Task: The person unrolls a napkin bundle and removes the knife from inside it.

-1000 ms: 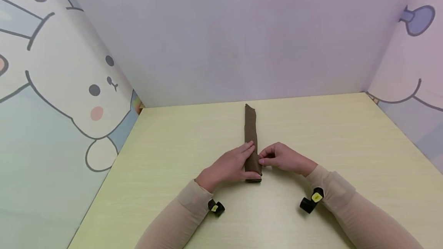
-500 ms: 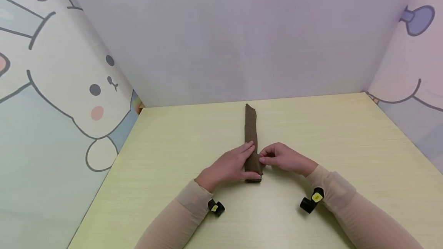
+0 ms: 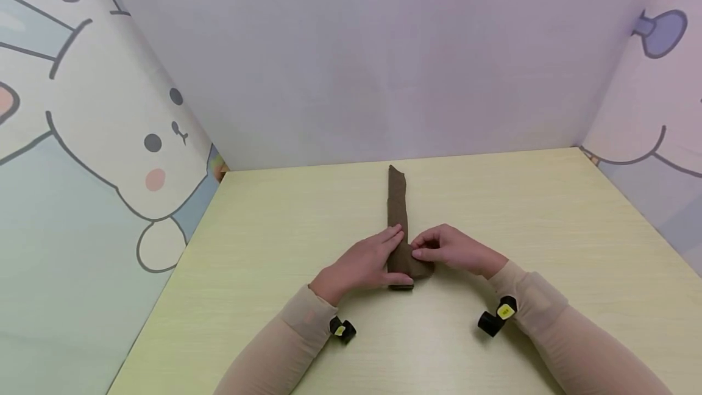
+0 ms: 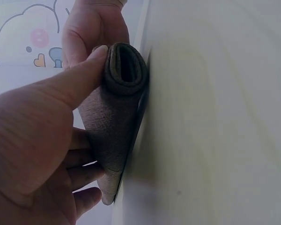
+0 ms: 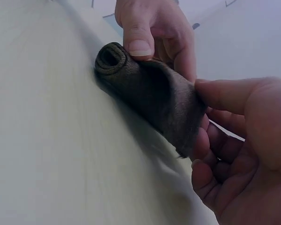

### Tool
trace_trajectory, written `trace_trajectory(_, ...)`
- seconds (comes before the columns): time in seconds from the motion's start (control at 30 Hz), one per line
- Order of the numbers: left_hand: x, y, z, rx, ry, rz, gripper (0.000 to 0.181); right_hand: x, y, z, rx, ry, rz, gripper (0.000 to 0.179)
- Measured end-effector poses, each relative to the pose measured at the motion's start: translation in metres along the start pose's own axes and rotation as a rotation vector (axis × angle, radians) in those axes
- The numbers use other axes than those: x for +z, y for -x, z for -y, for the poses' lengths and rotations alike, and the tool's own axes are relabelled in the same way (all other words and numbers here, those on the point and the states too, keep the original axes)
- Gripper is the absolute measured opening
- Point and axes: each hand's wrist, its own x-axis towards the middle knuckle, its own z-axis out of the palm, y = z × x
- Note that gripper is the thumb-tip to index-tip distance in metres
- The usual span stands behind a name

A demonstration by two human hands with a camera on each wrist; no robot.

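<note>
A brown cloth (image 3: pixel 397 200), rolled into a long narrow strip, lies on the table pointing away from me. Its rolled near end (image 4: pixel 126 70) shows a hollow spiral in the left wrist view. My left hand (image 3: pixel 362 264) rests across the near part with fingers fairly straight, the thumb close to the end. From the right side, my right hand (image 3: pixel 452 250) pinches the loose edge of the cloth between thumb and fingers. That flap (image 5: pixel 182 112) is lifted away from the roll in the right wrist view, with a gap under it.
The pale wooden table (image 3: pixel 296 218) reaches back to a plain light wall (image 3: pixel 351 66). Printed cartoon panels (image 3: pixel 109 139) stand at both sides. A small black camera is strapped at each wrist, the right one (image 3: pixel 496 316) just above the tabletop.
The loose flap of cloth near the close end has opened out to the right and bulges wider. My right hand has shifted slightly right; my left hand has stayed put.
</note>
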Motion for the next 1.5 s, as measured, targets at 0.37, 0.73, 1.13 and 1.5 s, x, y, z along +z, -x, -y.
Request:
trace_trajectory(0.37,-0.001,0.001,0.0,0.007,0.001,-0.011,0.097,-0.013,0.006,-0.004,-0.023,0.034,0.064,0.022)
trace_trajectory(0.73,0.0,0.0,0.0,0.009,-0.001,-0.015,0.098,-0.022,0.011,-0.004,0.004,0.063,0.087,0.019)
trace_trajectory(1.13,0.001,-0.001,0.0,0.0,-0.01,-0.01,0.098,-0.023,0.011,-0.006,0.033,0.08,0.117,0.015)
trace_trajectory(1.5,0.003,0.003,0.002,0.023,-0.015,-0.029,0.095,-0.015,0.011,-0.007,-0.005,0.025,0.163,0.023)
